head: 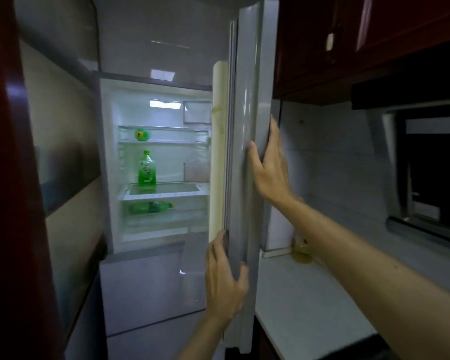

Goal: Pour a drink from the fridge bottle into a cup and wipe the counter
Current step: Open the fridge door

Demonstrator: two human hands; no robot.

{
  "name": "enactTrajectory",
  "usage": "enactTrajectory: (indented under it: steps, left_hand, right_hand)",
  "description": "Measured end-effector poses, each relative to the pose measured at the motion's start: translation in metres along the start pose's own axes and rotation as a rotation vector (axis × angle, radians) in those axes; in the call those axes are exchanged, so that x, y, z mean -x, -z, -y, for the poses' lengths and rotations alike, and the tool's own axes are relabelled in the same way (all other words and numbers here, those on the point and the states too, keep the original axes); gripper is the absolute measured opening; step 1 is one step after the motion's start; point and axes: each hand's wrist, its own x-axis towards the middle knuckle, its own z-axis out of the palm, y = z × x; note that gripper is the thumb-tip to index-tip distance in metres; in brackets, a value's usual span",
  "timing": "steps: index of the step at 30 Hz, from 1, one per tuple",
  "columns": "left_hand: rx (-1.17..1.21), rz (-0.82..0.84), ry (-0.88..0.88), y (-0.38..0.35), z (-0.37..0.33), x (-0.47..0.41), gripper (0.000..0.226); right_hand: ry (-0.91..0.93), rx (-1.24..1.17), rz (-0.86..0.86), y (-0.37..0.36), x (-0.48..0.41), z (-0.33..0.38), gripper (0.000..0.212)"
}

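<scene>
The fridge stands open, its grey door [247,157] swung out edge-on toward me. Inside, a green bottle [146,170] stands upright on the middle shelf. Another green bottle [151,207] lies on its side on the shelf below, and a small green round container [142,134] sits on the upper shelf. My left hand [225,276] grips the door's edge low down, thumb on the outer face. My right hand [269,167] holds the door higher up, fingers wrapped round its outer side. No cup is in view.
A pale counter [309,302] runs along the right, with a yellowish bottle [302,249] near the fridge. A dark range hood [421,157] and red upper cabinets [348,42] hang above it. A dark red panel [8,203] fills the left edge.
</scene>
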Motion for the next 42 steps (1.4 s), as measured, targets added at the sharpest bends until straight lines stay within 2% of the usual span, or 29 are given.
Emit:
enactTrajectory:
  steps: [10, 14, 21, 25, 42]
  left_hand:
    - [0.043, 0.136, -0.015, -0.090, -0.033, 0.008, 0.088]
    - [0.011, 0.197, -0.002, -0.130, -0.045, 0.007, 0.092]
    - [-0.014, 0.288, 0.010, -0.191, -0.059, -0.002, 0.094]
    - [-0.057, 0.332, 0.003, -0.220, -0.058, -0.008, 0.097]
    - [-0.083, 0.434, -0.017, -0.289, -0.064, -0.028, 0.098]
  right_hand:
    - [-0.083, 0.123, -0.124, 0.072, -0.008, -0.057, 0.064]
    - [-0.068, 0.190, -0.107, 0.102, -0.013, -0.082, 0.062]
    - [-0.169, 0.196, -0.068, 0.143, -0.022, -0.128, 0.068]
    - [-0.196, 0.211, -0.087, 0.155, -0.030, -0.155, 0.074]
    - [-0.227, 0.196, -0.050, 0.181, -0.055, -0.228, 0.069]
